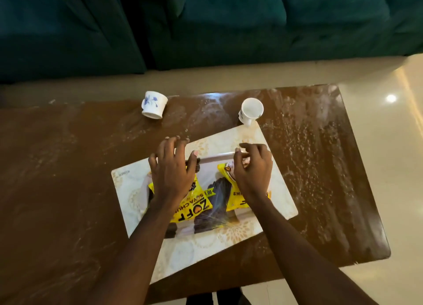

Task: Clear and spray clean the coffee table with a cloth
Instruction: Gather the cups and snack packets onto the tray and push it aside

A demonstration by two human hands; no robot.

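A brown coffee table (pixel 68 178) carries a white patterned tray (pixel 270 144) near its middle. Two yellow and black snack packets lie in the tray, one on the left (pixel 194 206) and one on the right (pixel 238 196). My left hand (pixel 171 169) hovers over the left packet with fingers spread. My right hand (pixel 251 167) is over the right packet, its fingers curled at the packet's top edge; whether it grips is unclear. A white mug with blue flowers (pixel 153 107) lies tipped at the far edge. A second white mug (pixel 250 111) leans by the tray's far corner.
White dusty smears and specks (pixel 315 149) cover the right half of the table top. A dark green sofa (pixel 206 22) stands beyond the table. Glossy beige floor (pixel 402 167) lies to the right.
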